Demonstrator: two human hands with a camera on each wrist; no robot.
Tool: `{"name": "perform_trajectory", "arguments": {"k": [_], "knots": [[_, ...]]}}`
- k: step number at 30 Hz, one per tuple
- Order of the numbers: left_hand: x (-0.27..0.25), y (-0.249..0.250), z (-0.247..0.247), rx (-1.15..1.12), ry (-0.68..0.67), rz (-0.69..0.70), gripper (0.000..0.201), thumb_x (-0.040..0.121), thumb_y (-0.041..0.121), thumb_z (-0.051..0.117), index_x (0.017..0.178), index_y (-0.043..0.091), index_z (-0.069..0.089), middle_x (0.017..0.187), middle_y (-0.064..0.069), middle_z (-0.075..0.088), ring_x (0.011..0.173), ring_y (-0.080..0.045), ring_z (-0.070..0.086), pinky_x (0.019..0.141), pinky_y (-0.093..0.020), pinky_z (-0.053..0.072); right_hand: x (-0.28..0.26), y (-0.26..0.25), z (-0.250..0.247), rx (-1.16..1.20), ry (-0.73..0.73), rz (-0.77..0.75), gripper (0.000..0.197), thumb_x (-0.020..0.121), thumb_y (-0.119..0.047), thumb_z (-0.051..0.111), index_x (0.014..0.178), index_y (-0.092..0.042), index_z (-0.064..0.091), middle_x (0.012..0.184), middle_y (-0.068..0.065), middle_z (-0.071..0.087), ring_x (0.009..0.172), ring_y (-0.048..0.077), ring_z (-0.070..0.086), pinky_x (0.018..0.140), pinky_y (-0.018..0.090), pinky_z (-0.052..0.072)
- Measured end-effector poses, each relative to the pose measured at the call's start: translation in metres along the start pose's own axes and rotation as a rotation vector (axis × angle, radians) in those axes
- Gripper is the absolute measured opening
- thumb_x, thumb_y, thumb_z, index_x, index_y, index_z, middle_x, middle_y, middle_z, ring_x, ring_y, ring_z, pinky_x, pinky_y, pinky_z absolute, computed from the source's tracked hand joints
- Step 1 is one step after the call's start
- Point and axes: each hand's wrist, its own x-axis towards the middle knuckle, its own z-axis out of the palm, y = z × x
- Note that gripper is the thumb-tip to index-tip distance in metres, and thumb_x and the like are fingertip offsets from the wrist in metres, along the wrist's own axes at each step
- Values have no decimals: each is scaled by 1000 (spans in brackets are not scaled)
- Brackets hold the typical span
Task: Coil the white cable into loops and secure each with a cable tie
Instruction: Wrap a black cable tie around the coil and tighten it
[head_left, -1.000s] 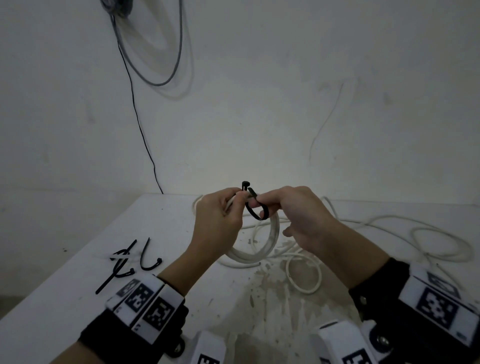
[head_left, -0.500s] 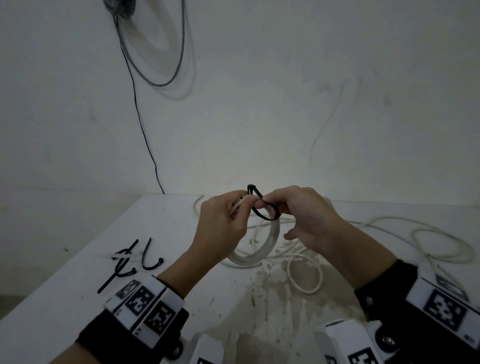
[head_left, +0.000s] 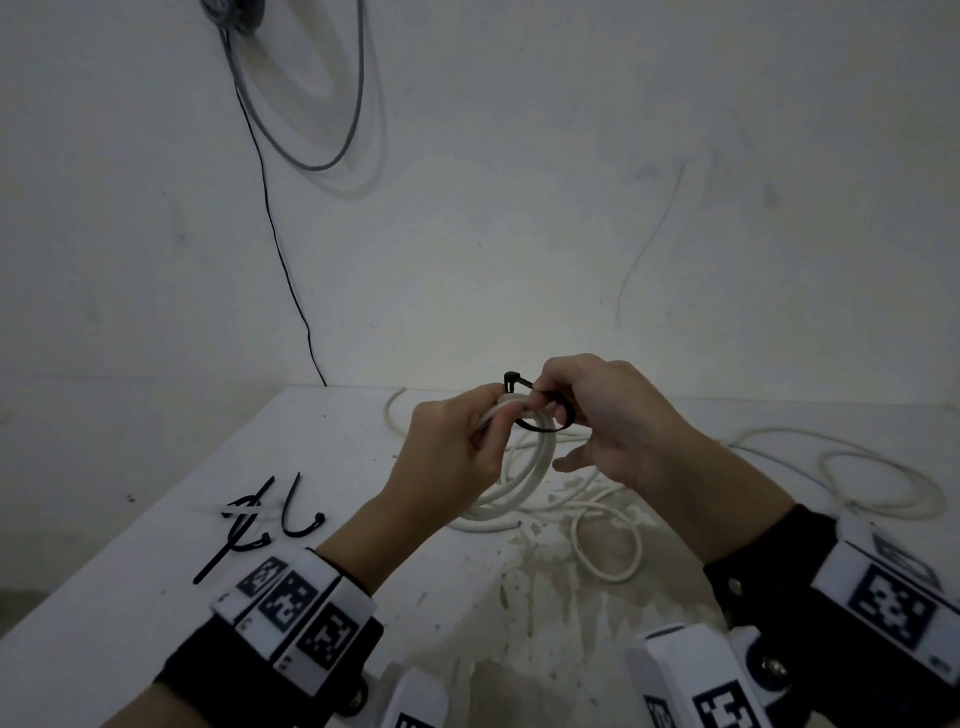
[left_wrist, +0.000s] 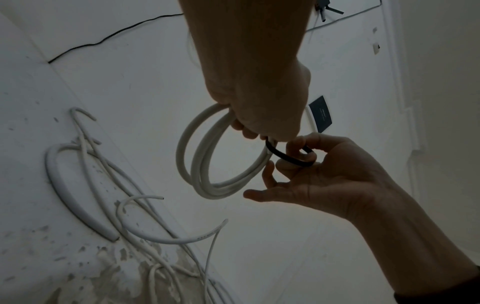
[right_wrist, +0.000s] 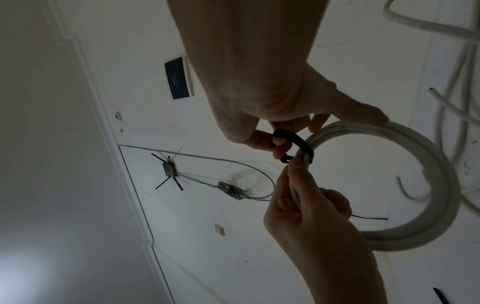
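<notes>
White cable (head_left: 524, 480) coiled into a few round loops, thick smooth jacket, held up above the table (head_left: 130, 597), strands bunched side by side. Left hand (head_left: 452, 457) grips the coil at its top, fingers curled round the bundle. Black cable tie (head_left: 543, 415) loops around the strands just beside that grip; right hand (head_left: 613, 415) pinches the tie's strap between thumb and fingers. Rest of the cable lies loose and tangled on the table beyond the coil. Spare black ties (head_left: 260, 519) lie on the table well left of it.
</notes>
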Motion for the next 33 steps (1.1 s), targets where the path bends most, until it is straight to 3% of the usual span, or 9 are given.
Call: {"name": "perform_trajectory", "arguments": {"k": [4, 7, 11, 15, 18, 23, 26, 31, 33], "knots": [[1, 2, -1, 12, -45, 50, 31, 90, 27, 48, 86, 5, 69, 50, 9, 41, 43, -5, 37, 46, -4, 27, 1, -4, -1, -11, 9, -1, 24, 70, -5, 52, 47, -11, 49, 43, -1, 39, 61, 16, 38, 89, 54, 46], [2, 2, -1, 49, -95, 99, 30, 90, 25, 49, 85, 2, 68, 51, 8, 44, 47, -10, 37, 46, -4, 28, 4, -5, -2, -21, 4, -9, 26, 70, -6, 52, 44, -12, 48, 53, 2, 38, 64, 18, 37, 90, 54, 45], [0, 1, -3, 39, -167, 175, 25, 90, 19, 50, 87, 1, 67, 54, 12, 39, 52, -9, 37, 45, -2, 27, 9, 0, -6, -85, -51, 11, 18, 74, -5, 57, 57, -10, 57, 58, 2, 41, 78, 20, 46, 88, 53, 46], [-3, -5, -3, 3, -82, 74, 31, 89, 25, 49, 85, 1, 69, 48, -1, 51, 52, -16, 42, 45, -6, 28, 13, 6, -15, -168, -119, -53, 16, 80, -26, 70, 77, -11, 73, 73, -1, 70, 90, 10, 61, 88, 49, 44], [-1, -6, -4, -28, -42, 13, 35, 89, 29, 47, 86, 3, 70, 49, -9, 55, 54, -23, 46, 44, -11, 29, 11, 5, -21, -160, -173, -72, 11, 81, -23, 70, 78, -13, 73, 89, 2, 75, 93, 8, 65, 85, 44, 45], [3, 1, -8, 17, -137, 124, 26, 90, 22, 51, 86, 3, 69, 48, 1, 49, 45, -7, 36, 46, -5, 27, 13, 2, -20, -103, -112, 11, 7, 79, -10, 65, 73, -13, 64, 67, -1, 68, 77, 6, 62, 70, 33, 36], [1, 2, -9, 33, -208, 185, 24, 90, 18, 51, 92, 1, 69, 50, -1, 54, 50, -8, 37, 46, -3, 26, 15, 1, -17, -100, -143, 34, 11, 80, -9, 64, 70, -13, 60, 65, -2, 64, 72, 6, 58, 63, 32, 28], [2, 0, -14, -43, -199, 113, 20, 90, 20, 56, 92, 6, 71, 50, -3, 55, 44, -5, 37, 46, -5, 26, 19, 1, -20, -320, -133, -93, 28, 80, -45, 67, 77, -17, 71, 83, -6, 71, 95, 6, 59, 77, 33, 41], [3, 4, -13, -122, -204, 59, 21, 90, 22, 56, 97, 10, 72, 52, 2, 55, 44, -5, 40, 46, -5, 27, 23, 2, -21, -279, -183, -59, 27, 83, -44, 64, 78, -19, 72, 89, -6, 69, 100, 12, 58, 81, 34, 41]]}}
